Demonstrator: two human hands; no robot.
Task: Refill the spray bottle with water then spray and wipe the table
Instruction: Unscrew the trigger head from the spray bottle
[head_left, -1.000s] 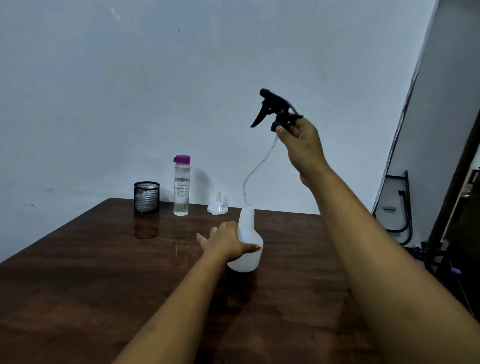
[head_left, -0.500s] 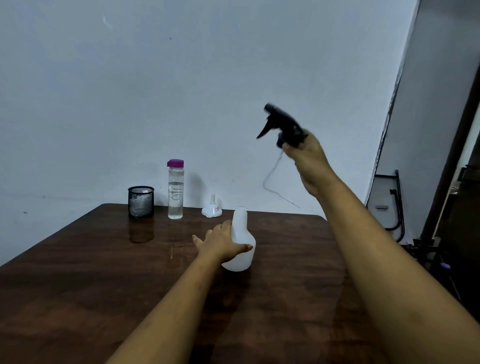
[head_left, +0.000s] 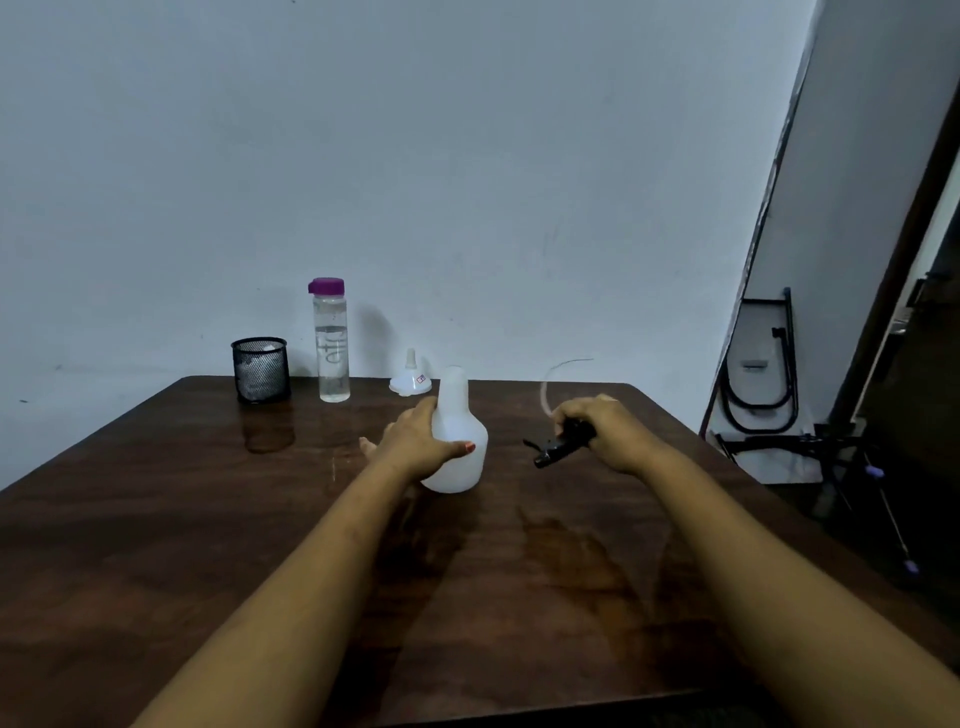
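Note:
A white spray bottle body (head_left: 462, 441), its neck open with no head on it, stands upright mid-table. My left hand (head_left: 415, 439) wraps its left side. My right hand (head_left: 605, 428) grips the black trigger head (head_left: 561, 447) low over the dark wooden table (head_left: 208, 545), right of the bottle; its clear dip tube (head_left: 550, 379) curls up behind the hand. A clear water bottle with a purple cap (head_left: 331, 340) stands at the back, and a small white funnel (head_left: 410, 379) sits upside down beside it.
A black mesh cup (head_left: 260, 369) stands at the back left of the table, against the wall. Off the table's right edge are a folded black metal frame (head_left: 763, 374) and dark stands on the floor.
My right hand has come down from head height with the trigger head, whose tube is now fully out of the bottle, to just above the table. My left hand stays on the bottle.

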